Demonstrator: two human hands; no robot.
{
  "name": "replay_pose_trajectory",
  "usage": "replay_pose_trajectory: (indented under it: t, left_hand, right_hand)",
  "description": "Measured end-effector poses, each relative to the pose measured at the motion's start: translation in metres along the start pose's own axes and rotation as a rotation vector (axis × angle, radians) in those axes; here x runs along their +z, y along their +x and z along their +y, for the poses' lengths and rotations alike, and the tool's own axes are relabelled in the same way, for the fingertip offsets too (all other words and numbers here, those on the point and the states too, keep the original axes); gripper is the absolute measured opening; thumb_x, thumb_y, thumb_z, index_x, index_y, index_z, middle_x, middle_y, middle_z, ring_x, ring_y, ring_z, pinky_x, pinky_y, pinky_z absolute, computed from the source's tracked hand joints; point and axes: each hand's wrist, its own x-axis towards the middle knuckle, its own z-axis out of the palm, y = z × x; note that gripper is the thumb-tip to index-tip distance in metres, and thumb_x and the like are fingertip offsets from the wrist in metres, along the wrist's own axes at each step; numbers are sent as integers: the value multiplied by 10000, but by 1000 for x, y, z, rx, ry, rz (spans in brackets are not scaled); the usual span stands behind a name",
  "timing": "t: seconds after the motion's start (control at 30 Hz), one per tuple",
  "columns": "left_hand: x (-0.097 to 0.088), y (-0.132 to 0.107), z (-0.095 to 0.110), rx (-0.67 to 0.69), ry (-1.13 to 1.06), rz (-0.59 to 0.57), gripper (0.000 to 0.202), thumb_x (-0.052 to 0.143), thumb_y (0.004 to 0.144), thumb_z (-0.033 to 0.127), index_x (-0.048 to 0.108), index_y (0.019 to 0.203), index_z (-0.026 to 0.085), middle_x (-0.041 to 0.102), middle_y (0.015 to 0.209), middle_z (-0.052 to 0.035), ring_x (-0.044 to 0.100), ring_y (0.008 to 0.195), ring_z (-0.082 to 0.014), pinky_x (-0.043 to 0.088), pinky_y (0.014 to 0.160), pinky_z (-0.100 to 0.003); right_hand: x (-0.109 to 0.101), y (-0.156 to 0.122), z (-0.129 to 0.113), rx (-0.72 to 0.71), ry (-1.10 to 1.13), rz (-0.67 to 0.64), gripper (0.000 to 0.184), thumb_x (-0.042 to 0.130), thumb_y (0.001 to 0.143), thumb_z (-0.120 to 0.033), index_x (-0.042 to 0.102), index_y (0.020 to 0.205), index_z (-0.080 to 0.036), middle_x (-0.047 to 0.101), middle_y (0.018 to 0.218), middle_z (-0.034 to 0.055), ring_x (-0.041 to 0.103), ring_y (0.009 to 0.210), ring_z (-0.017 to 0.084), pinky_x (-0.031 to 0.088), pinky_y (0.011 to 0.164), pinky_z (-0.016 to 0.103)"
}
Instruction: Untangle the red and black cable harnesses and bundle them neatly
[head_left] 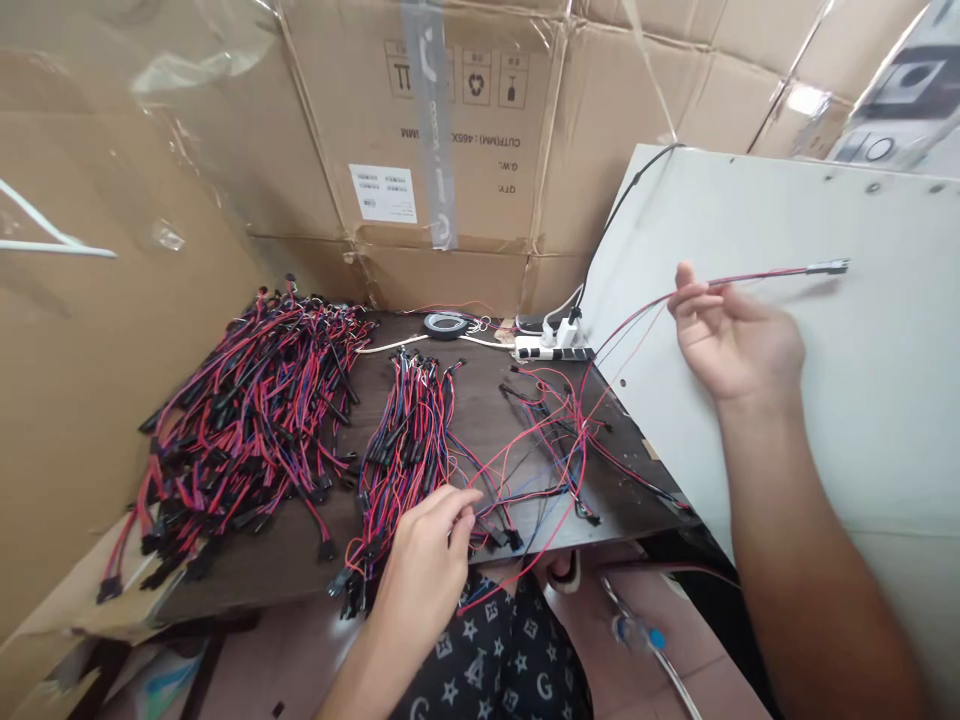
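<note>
My right hand point(731, 335) is raised at the right and pinches a red and black wire lead point(757, 275) that ends in a black connector point(827, 267). The lead's thin wires trail down to the dark table point(487, 415). My left hand point(427, 565) rests at the table's near edge, with its fingers curled over the lower end of a bundle of red, blue and black leads point(401, 440). Loose single wires point(559, 440) lie tangled between the two hands.
A big heap of the same leads point(240, 410) covers the table's left side. A white power strip point(551, 350) and a roll of black tape point(446, 325) sit at the back. Cardboard boxes point(450, 150) wall the rear and left. A white panel point(825, 380) stands at the right.
</note>
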Motion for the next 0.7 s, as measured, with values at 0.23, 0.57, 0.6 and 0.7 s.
replay_pose_trajectory:
  t: [0.23,0.57,0.6,0.7]
  left_hand:
    - [12,-4,0,73,91,-31,296,390,885,129,675,942,184,683,870,-64,658,786,-182,514,714,-296]
    - [16,8,12,120,187,1,289,415,878,109,617,1075,175,656,1000,-81,639,891,-199,528,766,-328]
    - [17,8,14,108,272,21,302,429,872,109,607,1107,170,640,1070,-100,624,952,-227,527,790,-361]
    - [21,10,26,106,520,89,290,480,857,134,606,1117,153,528,1289,-148,511,1154,-329,486,881,-484]
  right_hand:
    - [81,11,-15,-189,-309,-180,160,563,772,-78,527,688,-209,592,709,-9,595,691,106,459,572,224]
    - [84,10,23,-211,-461,-253,327,615,803,-529,567,715,-218,622,742,31,513,527,105,337,384,237]
    - [85,10,23,-237,-441,-205,356,577,818,-567,570,736,-221,633,777,33,515,530,103,324,377,235]
    - [92,3,18,-238,-432,-157,384,549,829,-595,597,791,-216,657,848,44,527,539,97,313,371,228]
